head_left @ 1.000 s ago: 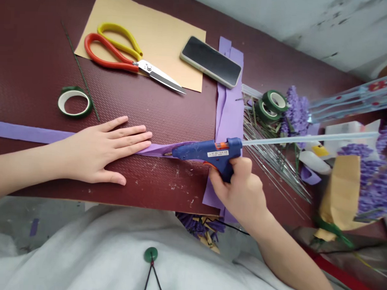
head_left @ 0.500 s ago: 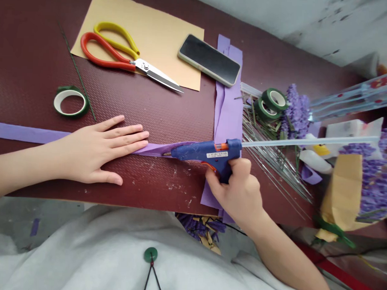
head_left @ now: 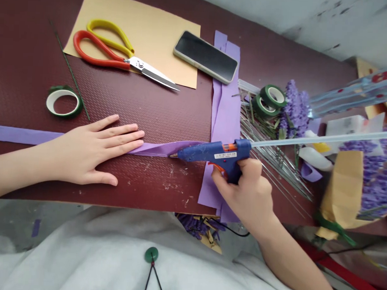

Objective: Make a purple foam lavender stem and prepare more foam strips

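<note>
A long purple strip (head_left: 23, 135) runs across the dark red table (head_left: 166, 182). My left hand (head_left: 98, 151) lies flat on the strip with its fingers spread. Just right of its fingertips the strip is partly folded and twisted. My right hand (head_left: 249, 190) grips the handle of a blue glue gun (head_left: 212, 153), index finger at the orange trigger. The gun's nozzle points left and touches or nearly touches the strip's fold. A long clear glue stick (head_left: 325, 138) sticks out of the gun's back.
Scissors (head_left: 137, 63) and a phone (head_left: 206, 56) lie on tan paper (head_left: 160, 24). Green tape (head_left: 63, 103) and a thin green wire (head_left: 68, 67) are at left. Purple sheets (head_left: 227, 108), metal wires (head_left: 270, 157), tape rolls (head_left: 272, 97), purple flowers (head_left: 294, 106) and a wrapped bouquet (head_left: 345, 186) fill the right.
My right hand and the glue gun have moved slightly right along the strip. My left hand stays flat on it. The whole view has shifted a little.
</note>
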Action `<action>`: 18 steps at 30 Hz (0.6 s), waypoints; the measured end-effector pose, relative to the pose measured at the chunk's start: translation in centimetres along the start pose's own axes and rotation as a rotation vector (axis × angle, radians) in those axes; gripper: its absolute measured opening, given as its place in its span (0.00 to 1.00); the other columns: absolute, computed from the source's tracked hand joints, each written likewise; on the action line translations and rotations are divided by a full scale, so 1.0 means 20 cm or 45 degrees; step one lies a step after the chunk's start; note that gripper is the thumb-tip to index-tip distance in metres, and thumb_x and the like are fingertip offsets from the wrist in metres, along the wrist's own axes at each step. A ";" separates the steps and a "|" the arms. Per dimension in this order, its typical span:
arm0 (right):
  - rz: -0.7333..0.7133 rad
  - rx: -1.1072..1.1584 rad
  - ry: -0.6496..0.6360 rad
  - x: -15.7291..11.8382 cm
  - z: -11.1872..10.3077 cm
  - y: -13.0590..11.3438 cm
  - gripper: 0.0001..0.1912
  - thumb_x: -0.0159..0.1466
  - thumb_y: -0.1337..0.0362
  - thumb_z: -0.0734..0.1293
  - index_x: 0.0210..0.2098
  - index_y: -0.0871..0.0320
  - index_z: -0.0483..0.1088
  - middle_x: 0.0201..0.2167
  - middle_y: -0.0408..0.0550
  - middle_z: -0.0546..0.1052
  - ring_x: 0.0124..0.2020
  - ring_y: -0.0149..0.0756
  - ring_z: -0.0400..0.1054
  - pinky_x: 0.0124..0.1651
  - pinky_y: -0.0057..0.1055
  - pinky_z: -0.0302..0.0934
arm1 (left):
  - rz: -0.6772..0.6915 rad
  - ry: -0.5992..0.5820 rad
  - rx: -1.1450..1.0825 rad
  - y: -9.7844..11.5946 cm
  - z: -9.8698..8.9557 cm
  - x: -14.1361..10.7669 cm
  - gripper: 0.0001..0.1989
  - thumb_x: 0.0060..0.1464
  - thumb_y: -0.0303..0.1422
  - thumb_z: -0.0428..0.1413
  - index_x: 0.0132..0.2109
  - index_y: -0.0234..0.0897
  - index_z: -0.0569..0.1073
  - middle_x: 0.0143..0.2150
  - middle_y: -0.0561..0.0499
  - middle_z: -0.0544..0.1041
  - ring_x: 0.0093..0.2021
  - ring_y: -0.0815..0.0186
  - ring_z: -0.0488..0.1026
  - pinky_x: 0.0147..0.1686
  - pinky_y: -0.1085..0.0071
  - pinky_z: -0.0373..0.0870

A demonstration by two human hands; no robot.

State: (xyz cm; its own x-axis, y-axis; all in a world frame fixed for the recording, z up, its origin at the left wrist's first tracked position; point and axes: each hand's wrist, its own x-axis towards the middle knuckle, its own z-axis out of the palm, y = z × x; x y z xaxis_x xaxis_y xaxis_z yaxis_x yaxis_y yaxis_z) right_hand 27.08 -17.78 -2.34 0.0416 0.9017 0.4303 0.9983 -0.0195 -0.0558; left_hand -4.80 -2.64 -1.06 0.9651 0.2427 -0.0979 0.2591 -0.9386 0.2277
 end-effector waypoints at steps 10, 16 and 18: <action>0.103 -0.016 -0.012 -0.01 0.00 -0.02 0.18 0.56 0.49 0.65 0.33 0.55 0.57 0.17 0.34 0.59 0.15 0.30 0.61 0.17 0.24 0.49 | -0.012 0.016 -0.024 -0.01 0.00 0.01 0.42 0.56 0.54 0.47 0.69 0.49 0.35 0.70 0.52 0.48 0.68 0.53 0.51 0.68 0.54 0.34; 0.158 0.011 -0.112 -0.02 -0.01 0.01 0.14 0.57 0.52 0.63 0.32 0.53 0.55 0.16 0.35 0.60 0.14 0.32 0.60 0.17 0.26 0.47 | 0.011 0.003 0.039 0.00 0.00 0.00 0.43 0.56 0.55 0.46 0.69 0.45 0.35 0.71 0.49 0.47 0.69 0.56 0.47 0.68 0.56 0.31; 0.174 0.025 -0.117 -0.02 -0.01 0.02 0.13 0.57 0.53 0.62 0.31 0.53 0.54 0.15 0.35 0.60 0.14 0.32 0.59 0.17 0.26 0.47 | -0.015 -0.011 0.012 0.00 0.00 0.00 0.42 0.56 0.54 0.46 0.69 0.45 0.36 0.70 0.49 0.47 0.69 0.55 0.48 0.68 0.55 0.32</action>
State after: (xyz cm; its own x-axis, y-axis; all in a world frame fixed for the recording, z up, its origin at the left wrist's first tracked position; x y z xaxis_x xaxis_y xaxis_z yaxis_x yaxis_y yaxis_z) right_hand 27.40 -18.21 -2.34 0.1721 0.9269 0.3336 0.9825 -0.1369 -0.1264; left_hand -4.72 -2.60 -1.07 0.9618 0.2513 -0.1090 0.2697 -0.9381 0.2174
